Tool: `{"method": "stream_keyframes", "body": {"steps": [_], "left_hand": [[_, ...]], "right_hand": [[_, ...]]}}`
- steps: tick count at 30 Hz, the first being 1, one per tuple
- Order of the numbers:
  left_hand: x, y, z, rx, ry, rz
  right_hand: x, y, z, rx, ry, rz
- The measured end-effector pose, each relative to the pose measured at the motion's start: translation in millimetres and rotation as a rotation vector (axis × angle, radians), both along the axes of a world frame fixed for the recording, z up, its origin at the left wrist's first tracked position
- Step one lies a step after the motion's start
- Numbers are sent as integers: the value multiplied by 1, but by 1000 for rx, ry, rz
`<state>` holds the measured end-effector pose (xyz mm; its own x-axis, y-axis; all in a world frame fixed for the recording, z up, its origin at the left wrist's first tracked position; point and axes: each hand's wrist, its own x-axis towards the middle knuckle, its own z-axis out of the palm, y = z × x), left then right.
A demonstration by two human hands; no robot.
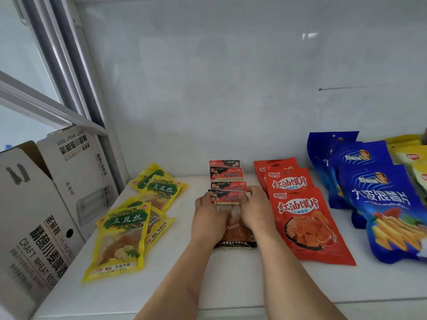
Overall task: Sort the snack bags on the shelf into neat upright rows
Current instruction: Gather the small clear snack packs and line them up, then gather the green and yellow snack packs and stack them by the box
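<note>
The front red-and-black plastic snack bag [231,199], at the shelf's centre, is gripped at 9 o'clock by the left hand [209,217] and at 3 o'clock by the right hand [256,212], fingers curled onto its edges. The white shelf [208,280] carries the row.

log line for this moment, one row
step: straightening red-and-black bag row | left hand: grips front bag | right hand: grips same bag | yellow bags: untidy
</note>
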<state>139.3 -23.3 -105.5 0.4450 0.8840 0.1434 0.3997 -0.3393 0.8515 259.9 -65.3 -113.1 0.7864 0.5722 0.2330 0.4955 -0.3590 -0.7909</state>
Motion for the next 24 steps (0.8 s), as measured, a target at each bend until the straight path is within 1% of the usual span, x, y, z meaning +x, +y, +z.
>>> {"method": "stream_keyframes", "body": {"steps": [8, 11, 14, 19, 24], "left_hand": [[-1, 0, 0, 37, 37, 10], [-4, -1, 1, 50, 53, 17], [-10, -2, 3, 123, 132, 16], [-30, -6, 10, 107, 111, 100], [-58, -2, 17, 171, 113, 173]], "right_hand": [[-2, 0, -1, -69, -93, -6], [-7, -3, 2, -91, -160, -20], [-12, -7, 7, -88, -221, -8], [-27, -12, 13, -99, -285, 31], [-48, -4, 20, -66, -333, 119]]}}
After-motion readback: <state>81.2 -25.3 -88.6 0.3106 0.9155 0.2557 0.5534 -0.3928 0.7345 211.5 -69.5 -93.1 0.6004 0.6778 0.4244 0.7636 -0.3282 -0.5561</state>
